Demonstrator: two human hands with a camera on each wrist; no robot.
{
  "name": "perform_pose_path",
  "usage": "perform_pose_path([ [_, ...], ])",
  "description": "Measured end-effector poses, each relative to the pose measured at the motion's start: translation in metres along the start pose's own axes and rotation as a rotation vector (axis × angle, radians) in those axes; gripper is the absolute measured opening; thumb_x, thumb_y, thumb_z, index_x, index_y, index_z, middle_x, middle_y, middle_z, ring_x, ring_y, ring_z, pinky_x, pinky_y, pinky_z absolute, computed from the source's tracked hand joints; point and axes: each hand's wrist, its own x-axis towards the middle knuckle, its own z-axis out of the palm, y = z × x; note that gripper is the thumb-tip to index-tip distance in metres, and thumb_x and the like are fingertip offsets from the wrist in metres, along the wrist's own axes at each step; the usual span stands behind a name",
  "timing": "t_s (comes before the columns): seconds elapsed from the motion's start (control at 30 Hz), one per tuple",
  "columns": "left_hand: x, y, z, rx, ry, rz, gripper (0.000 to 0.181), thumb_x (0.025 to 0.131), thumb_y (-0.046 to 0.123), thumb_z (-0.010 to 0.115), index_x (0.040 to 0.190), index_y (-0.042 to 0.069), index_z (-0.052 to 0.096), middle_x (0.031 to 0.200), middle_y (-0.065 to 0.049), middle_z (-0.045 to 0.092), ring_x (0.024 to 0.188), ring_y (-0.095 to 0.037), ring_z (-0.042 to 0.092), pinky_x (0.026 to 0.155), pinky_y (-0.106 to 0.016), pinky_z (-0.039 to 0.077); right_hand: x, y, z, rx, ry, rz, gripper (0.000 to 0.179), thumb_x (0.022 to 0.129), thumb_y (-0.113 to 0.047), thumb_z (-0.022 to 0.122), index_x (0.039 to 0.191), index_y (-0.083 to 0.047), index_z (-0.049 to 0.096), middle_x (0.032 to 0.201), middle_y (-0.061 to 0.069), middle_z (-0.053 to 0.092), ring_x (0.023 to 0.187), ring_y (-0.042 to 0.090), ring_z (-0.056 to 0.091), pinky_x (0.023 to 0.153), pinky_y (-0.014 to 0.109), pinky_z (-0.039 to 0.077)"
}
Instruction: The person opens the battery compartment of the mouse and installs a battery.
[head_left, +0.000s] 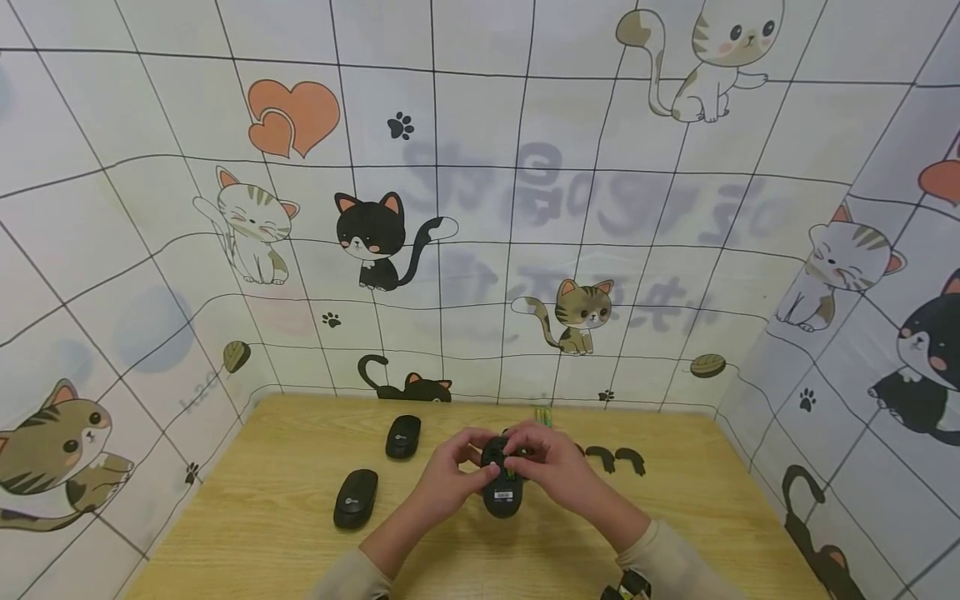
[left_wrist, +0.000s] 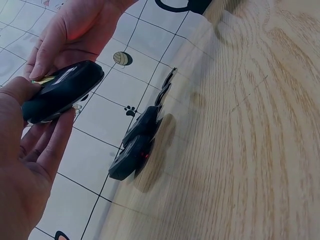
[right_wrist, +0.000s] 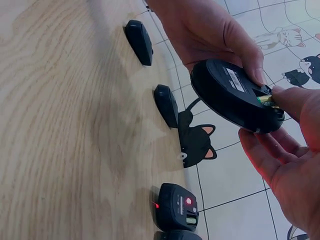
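A black computer mouse (head_left: 502, 497) is held bottom up above the table, its label and open battery slot facing up. My left hand (head_left: 454, 467) grips it along the left side, thumb on its edge. My right hand (head_left: 553, 463) holds its front end; in the right wrist view the fingers lie beneath and the thumb touches a green and yellow battery (right_wrist: 266, 101) in the slot. The left wrist view shows the mouse (left_wrist: 65, 90) edge-on between both hands. Part of the slot is hidden by the thumbs.
Two black mice, a farther mouse (head_left: 402, 437) and a nearer mouse (head_left: 356, 498), lie on the wooden table (head_left: 247, 500) to the left. Curved black covers (head_left: 630, 460) lie at the right. Green batteries (head_left: 543, 417) lie behind. Another upturned mouse (right_wrist: 175, 207) shows a red light.
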Motion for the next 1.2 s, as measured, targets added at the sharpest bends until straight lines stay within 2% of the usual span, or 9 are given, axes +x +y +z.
perform_pose_path([
  [0.2, 0.0, -0.0002, 0.0, 0.008, -0.003, 0.013, 0.04, 0.101, 0.013, 0.082, 0.139, 0.018, 0.07, 0.124, -0.011, 0.065, 0.104, -0.028, 0.069, 0.074, -0.041, 0.069, -0.0027, -0.0019, 0.0027, 0.021, 0.024, 0.025, 0.006, 0.104, -0.008, 0.078, 0.11, -0.01, 0.077, 0.14, 0.018, 0.066, 0.127, 0.039, 0.068, 0.095, 0.032, 0.064],
  [0.47, 0.0013, 0.0026, 0.0016, 0.008, -0.012, 0.021, 0.041, 0.101, 0.014, 0.083, 0.139, 0.019, 0.07, 0.122, -0.011, 0.066, 0.102, -0.025, 0.071, 0.073, -0.041, 0.07, -0.0041, -0.0006, 0.0041, 0.023, 0.054, 0.026, 0.006, 0.103, -0.003, 0.078, 0.103, -0.008, 0.075, 0.136, 0.018, 0.066, 0.123, 0.038, 0.068, 0.092, 0.033, 0.065],
  [0.77, 0.002, 0.0022, 0.0023, 0.01, -0.012, 0.02, 0.041, 0.101, 0.013, 0.083, 0.139, 0.018, 0.07, 0.12, -0.011, 0.069, 0.1, -0.024, 0.07, 0.073, -0.041, 0.069, -0.005, 0.0024, 0.0034, 0.088, 0.053, 0.121, 0.03, 0.105, -0.008, 0.077, 0.132, -0.013, 0.065, 0.126, 0.015, 0.076, 0.112, 0.029, 0.076, 0.088, 0.035, 0.066],
  [1.0, 0.0022, 0.0023, 0.0025, 0.001, -0.017, 0.023, 0.041, 0.1, 0.012, 0.083, 0.139, 0.019, 0.07, 0.124, -0.01, 0.069, 0.103, -0.026, 0.069, 0.075, -0.042, 0.07, -0.0051, 0.003, 0.0027, 0.086, 0.052, 0.106, 0.03, 0.105, -0.009, 0.076, 0.133, -0.011, 0.066, 0.125, 0.018, 0.076, 0.109, 0.028, 0.076, 0.088, 0.036, 0.066],
  [1.2, 0.0021, 0.0015, 0.0026, -0.002, -0.013, 0.023, 0.042, 0.1, 0.011, 0.083, 0.139, 0.019, 0.07, 0.124, -0.01, 0.069, 0.104, -0.027, 0.069, 0.075, -0.042, 0.07, -0.0036, 0.0061, 0.0032, 0.074, 0.053, 0.098, 0.03, 0.105, -0.003, 0.074, 0.133, -0.011, 0.068, 0.124, 0.02, 0.075, 0.11, 0.026, 0.076, 0.089, 0.035, 0.066],
])
